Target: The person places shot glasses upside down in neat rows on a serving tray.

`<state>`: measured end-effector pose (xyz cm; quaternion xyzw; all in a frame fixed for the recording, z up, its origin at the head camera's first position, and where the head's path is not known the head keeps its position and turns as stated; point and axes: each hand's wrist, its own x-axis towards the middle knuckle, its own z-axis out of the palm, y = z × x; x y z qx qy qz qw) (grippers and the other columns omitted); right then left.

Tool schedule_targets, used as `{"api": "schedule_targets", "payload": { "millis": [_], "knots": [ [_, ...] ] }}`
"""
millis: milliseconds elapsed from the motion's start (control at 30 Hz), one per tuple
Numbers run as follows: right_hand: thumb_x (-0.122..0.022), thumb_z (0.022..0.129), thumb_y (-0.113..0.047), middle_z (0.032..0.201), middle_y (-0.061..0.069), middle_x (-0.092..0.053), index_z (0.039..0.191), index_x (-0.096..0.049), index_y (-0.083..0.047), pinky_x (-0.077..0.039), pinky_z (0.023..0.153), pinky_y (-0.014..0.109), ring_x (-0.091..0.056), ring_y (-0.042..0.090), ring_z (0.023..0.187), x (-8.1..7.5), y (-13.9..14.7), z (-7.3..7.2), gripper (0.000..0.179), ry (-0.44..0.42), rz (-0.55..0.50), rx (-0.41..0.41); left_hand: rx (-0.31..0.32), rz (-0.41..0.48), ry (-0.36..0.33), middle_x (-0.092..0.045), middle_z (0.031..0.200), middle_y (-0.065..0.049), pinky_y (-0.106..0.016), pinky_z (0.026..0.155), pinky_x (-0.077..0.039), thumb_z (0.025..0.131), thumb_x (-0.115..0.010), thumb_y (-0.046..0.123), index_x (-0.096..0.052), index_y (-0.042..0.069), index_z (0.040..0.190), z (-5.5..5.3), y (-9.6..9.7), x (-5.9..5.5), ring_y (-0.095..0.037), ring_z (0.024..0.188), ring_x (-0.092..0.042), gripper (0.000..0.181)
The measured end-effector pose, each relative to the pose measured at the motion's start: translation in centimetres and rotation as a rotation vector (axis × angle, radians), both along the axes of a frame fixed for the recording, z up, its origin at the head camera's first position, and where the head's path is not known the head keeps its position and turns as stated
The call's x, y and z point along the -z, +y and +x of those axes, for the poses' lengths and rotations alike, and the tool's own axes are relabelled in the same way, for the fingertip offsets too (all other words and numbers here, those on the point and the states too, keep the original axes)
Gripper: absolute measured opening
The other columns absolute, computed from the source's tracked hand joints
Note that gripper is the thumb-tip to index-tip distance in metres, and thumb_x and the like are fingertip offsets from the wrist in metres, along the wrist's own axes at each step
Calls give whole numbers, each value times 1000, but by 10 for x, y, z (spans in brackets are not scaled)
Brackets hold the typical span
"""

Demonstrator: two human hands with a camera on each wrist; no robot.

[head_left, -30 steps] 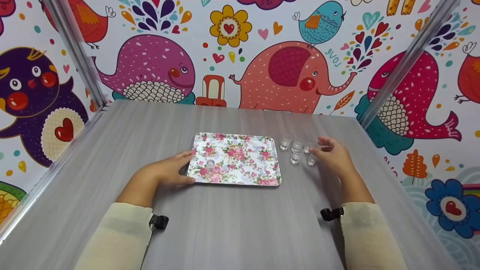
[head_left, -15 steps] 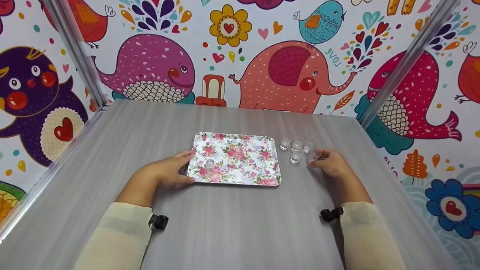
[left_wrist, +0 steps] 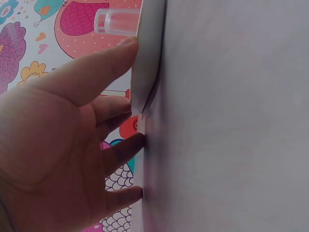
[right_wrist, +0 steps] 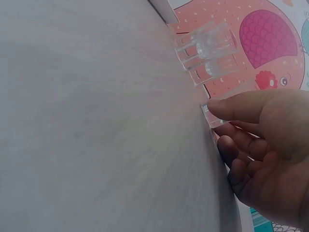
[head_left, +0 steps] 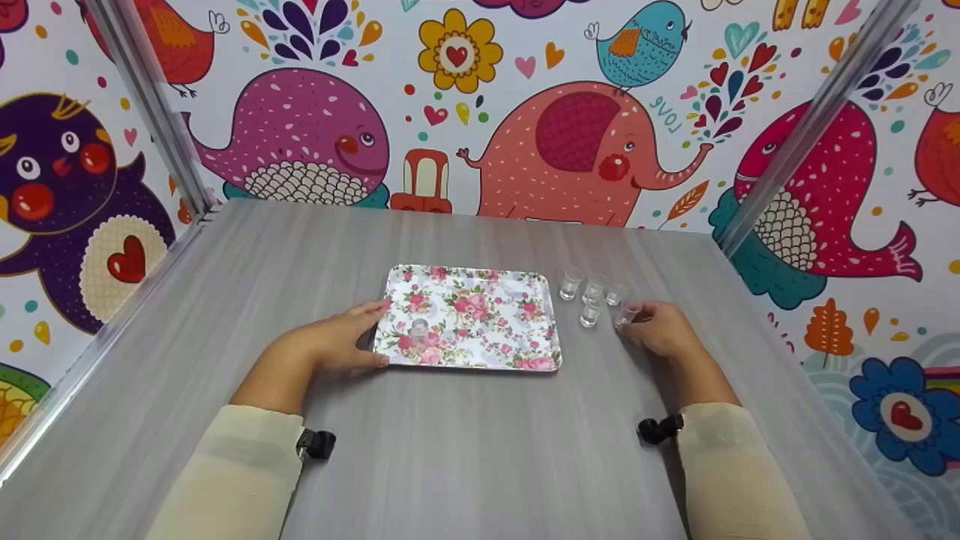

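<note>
My left hand (head_left: 334, 341) touches the left side of a floral tray (head_left: 495, 341), thumb at its near corner and fingers along its edge. In the left wrist view, the thumb (left_wrist: 104, 67) lies against the tray's rim (left_wrist: 148, 58), with the fingers fairly straight. One clear shot glass (head_left: 418, 330) stands on the tray's left part. My right hand (head_left: 666, 330) pinches another shot glass (head_left: 625, 315) between thumb and fingers; in the right wrist view, its base (right_wrist: 208, 116) is low by the tabletop, partly behind the thumb. Whether it touches the table I cannot tell.
Several more clear shot glasses (head_left: 590, 311) stand close together right of the tray, just left of my right hand. All of this is on a grey wood-grain table (head_left: 480, 450). Cartoon-printed walls (head_left: 450, 112) and metal posts (head_left: 817, 127) enclose the far side and flanks.
My right hand has come down and toward me beside the nearest right glass and now pinches it. The left hand and the tray have stayed in place.
</note>
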<state>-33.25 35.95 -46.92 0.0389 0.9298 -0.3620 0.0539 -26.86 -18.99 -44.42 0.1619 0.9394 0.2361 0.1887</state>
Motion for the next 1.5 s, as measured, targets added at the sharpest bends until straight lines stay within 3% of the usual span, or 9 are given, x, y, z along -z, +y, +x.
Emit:
{"api": "schedule_targets", "payload": {
  "millis": [167,367,533,800,1033,1200,1400,1500],
  "knots": [
    [-83,94,-32,128,17,-68,135,-67,-9,-55,95,34,-62,30,112,-11,1,4,50,-53,-34,27,-1,-4,-4,-15,182,-5,-66,132,-23,97,-77,48,-20,14,173,0,2,0,-44,166,-20,101],
    [-81,95,-33,138,13,-61,143,-60,-16,-55,111,44,-59,31,124,-29,-1,9,55,-146,-173,95,3,1,-4,-14,182,-6,-66,132,-22,98,-77,47,-20,13,173,0,4,-1,-44,166,-20,100],
    [-79,98,-37,147,13,-58,149,-56,-17,-47,122,51,-53,33,136,-40,-3,13,60,-132,-191,105,9,6,-3,-14,182,-7,-66,132,-22,98,-77,46,-21,11,172,0,4,-1,-45,166,-19,100],
    [-78,98,-39,148,12,-57,147,-60,-16,-48,121,50,-52,33,138,-50,-12,17,57,-70,-199,116,11,2,-5,-13,183,-7,-67,132,-22,97,-76,48,-20,13,173,-1,4,0,-46,166,-19,100],
    [-79,97,-36,143,11,-60,143,-62,-15,-49,118,47,-53,32,134,-51,-37,14,53,-47,-227,95,8,-7,-3,-13,182,-8,-68,131,-22,97,-76,50,-21,13,173,-1,-1,0,-46,165,-20,100],
    [-80,97,-31,132,11,-65,134,-68,-15,-53,106,41,-58,29,124,-50,-64,10,42,14,-239,27,13,-3,1,-13,182,-9,-68,131,-22,98,-75,50,-19,13,173,0,-3,1,-48,165,-19,101],
    [-83,94,-28,124,9,-71,129,-72,-17,-57,105,51,-65,28,115,-52,-108,12,38,71,-291,-34,19,1,7,-13,182,-8,-67,132,-21,98,-76,49,-20,12,173,-2,-2,3,-47,165,-18,101],
    [-84,93,-29,120,8,-72,126,-73,-20,-59,102,50,-66,27,112,-52,-129,13,36,82,-281,-65,25,4,11,-13,182,-9,-67,132,-21,98,-76,48,-21,11,172,-2,-1,3,-47,165,-18,100]
  ]
}}
